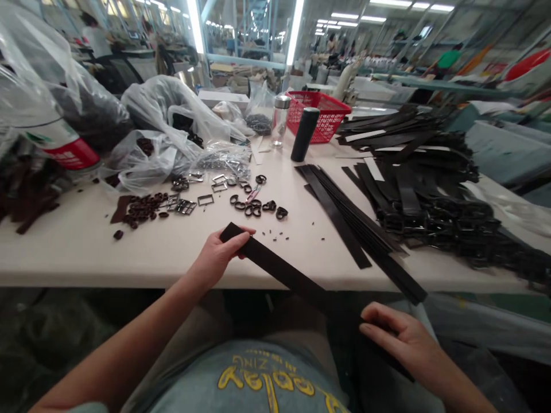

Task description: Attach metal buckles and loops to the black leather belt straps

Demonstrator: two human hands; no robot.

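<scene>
A long black strap [286, 272] runs slantwise from the table's front edge down over my lap. My left hand [224, 252] pinches it near its upper left end, thumb on top. Around the lower right part of the strap curls my right hand [398, 335], its thumb and fingers bent around the band; the strap's far end passes under this hand. Beyond my left hand lie black loops [253, 207] and metal buckle frames [205, 200]. More black straps [344, 212] lie fanned out to the right of the held one.
Brown loops [144, 209] lie on the left of the table [193, 275], by clear plastic bags [150, 155] and a large bottle [64, 143]. A black flask [305, 135], a glass bottle [280, 121] and a red basket [321, 112] stand at the back. Buckled belts [456, 223] are heaped at right.
</scene>
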